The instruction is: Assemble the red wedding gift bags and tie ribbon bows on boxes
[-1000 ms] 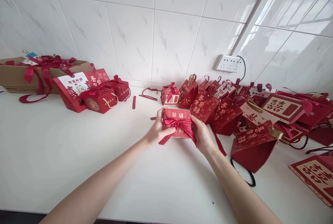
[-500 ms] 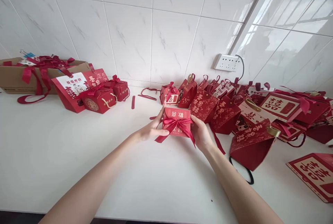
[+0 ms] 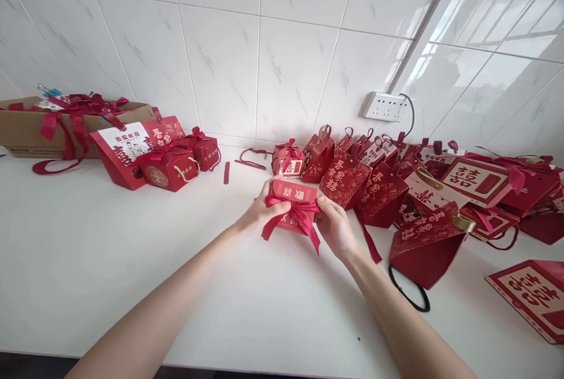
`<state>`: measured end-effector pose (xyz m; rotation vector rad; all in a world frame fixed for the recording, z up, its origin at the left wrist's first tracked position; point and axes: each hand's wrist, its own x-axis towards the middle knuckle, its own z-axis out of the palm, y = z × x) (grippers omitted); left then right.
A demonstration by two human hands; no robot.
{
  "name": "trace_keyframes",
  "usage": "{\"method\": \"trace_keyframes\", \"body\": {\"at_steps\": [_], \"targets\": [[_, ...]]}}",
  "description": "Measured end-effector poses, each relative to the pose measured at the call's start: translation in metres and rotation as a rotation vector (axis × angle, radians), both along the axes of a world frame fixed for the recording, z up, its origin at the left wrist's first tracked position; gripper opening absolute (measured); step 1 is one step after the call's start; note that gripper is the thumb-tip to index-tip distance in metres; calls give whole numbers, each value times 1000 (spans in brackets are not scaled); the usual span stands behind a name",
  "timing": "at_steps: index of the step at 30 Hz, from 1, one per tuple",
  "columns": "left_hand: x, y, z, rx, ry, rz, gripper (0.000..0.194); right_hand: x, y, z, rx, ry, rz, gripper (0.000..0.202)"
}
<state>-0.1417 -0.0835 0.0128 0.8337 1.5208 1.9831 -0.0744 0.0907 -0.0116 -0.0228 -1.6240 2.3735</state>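
Two bare hands hold a small red gift box (image 3: 294, 192) over the middle of a white table (image 3: 247, 302), seen from the wearer's own viewpoint. A crimson ribbon bow (image 3: 301, 213) crosses its printed top, the loose tails hanging toward the viewer. The left hand (image 3: 258, 214) grips the box's left side, its thumb lying over the top by the bow. The right hand (image 3: 337, 227) closes its thumb and fingers at the right edge; whether they pinch ribbon or card, one cannot tell.

Just behind stands a bow-topped box with a pale label (image 3: 288, 168). To the right, red bags (image 3: 346, 180) crowd together, and nearer the viewer a bag with a gold handle (image 3: 425, 250) leans beside a black loop (image 3: 409, 297). Well to the left are a box with a rope handle (image 3: 170, 172), a white-fronted bag (image 3: 126, 150) and a cardboard carton (image 3: 26, 133) full of ribboned pieces. A white power strip (image 3: 385, 107) is set against the tiled wall (image 3: 220, 61).
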Motion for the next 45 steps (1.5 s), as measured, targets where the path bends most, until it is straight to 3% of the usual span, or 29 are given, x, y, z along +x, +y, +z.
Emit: {"method": "trace_keyframes", "body": {"at_steps": [5,12,22,25,32,45], "targets": [[5,9,-5,-39,48,181,73,-1,-1,-2,88,17,22,34],[5,11,-9,-39,79,142,71,-1,0,1,-14,-83,-34,27],[4,14,-13,14,30,225,67,0,3,2,39,-15,-20,39],[1,13,-15,27,56,287,64,2,7,1,139,-58,39,37],[5,10,-10,-7,14,281,61,7,7,11,503,-134,156,33],[5,11,-8,-90,128,351,53,4,22,10,672,-184,298,37]]}}
